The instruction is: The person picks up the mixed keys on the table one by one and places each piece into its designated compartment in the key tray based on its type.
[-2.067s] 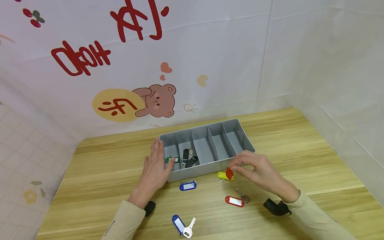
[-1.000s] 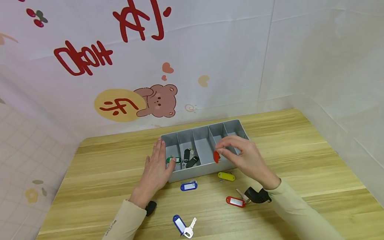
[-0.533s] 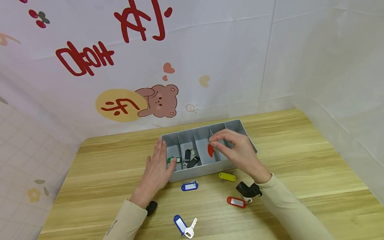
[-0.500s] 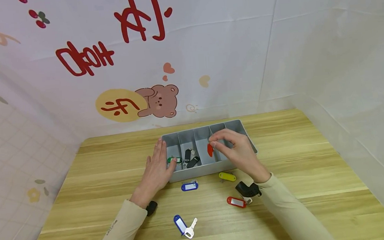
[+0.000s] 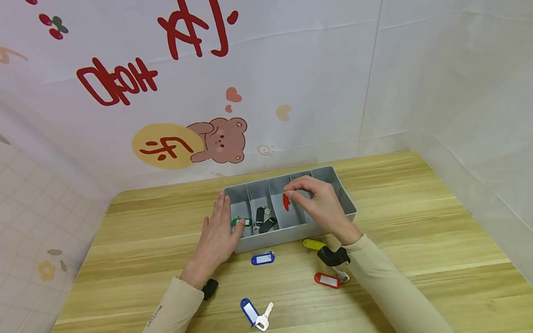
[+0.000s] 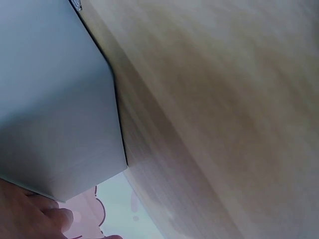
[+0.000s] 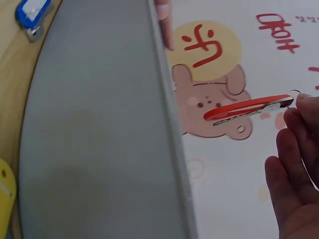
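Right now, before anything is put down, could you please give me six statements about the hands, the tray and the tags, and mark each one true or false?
1. The right hand holds a red key tag above the gray tray. True.
2. The green tag shares a compartment with the black tags. False: it lies in the leftmost compartment, they in the next one.
3. A key hangs with the held tag. True.
4. The yellow tag lies inside the tray. False: it lies on the table, in front of the tray.
5. The left hand touches the tray's left end. True.
6. Only one blue tag lies on the table. False: there are two.
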Available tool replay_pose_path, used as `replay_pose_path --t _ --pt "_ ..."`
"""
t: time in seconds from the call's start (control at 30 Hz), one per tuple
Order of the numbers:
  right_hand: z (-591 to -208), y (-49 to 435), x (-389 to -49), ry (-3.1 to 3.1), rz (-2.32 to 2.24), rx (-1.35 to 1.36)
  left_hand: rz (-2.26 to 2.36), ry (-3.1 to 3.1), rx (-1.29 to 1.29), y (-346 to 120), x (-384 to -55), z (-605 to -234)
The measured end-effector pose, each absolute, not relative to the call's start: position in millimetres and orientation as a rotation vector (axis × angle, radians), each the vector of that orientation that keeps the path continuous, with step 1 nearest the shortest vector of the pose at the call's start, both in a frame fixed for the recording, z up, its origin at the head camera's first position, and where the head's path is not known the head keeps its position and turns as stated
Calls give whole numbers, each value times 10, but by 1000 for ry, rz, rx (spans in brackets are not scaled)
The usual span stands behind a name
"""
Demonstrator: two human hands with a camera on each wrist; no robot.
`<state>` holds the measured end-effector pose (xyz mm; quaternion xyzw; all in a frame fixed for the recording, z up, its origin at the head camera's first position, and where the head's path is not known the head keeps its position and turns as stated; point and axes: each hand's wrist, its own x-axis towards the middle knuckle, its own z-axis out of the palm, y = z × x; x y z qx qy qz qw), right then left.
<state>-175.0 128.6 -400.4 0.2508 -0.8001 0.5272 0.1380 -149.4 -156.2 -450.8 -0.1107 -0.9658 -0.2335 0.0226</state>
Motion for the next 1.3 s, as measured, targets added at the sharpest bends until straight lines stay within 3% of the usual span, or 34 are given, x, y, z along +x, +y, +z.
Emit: replay_pose_path --t 0.8,1.3 --pt "-4275 1206 -2031 -2597 1264 569 -732 -2997 -341 -1559 -1488 -4495" --pt "-4244 1312 -1949 -2653 1374 661 -712 -2987 -343 -1552 -1496 -4511"
